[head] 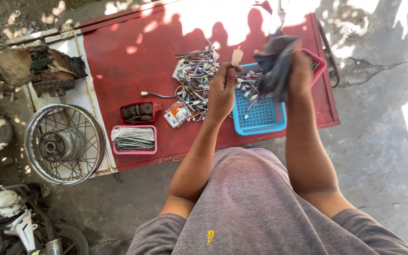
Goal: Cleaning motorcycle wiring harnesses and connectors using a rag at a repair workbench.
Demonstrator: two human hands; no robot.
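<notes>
Left hand pinches a pale connector upright, long axis vertical, above the red bench; just right of it the right hand is clenched on a grey cloth, over the blue basket.

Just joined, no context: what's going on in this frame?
A person stands over a red table outdoors. The left hand holds up a small cream connector; the right hand grips a dark grey cloth. Below the hands lie a pile of coloured wire harnesses and a blue basket with more connectors in it. Two small pink trays sit nearer the left: one with chain pieces, one with spokes. A spoked wheel leans by the table.
</notes>
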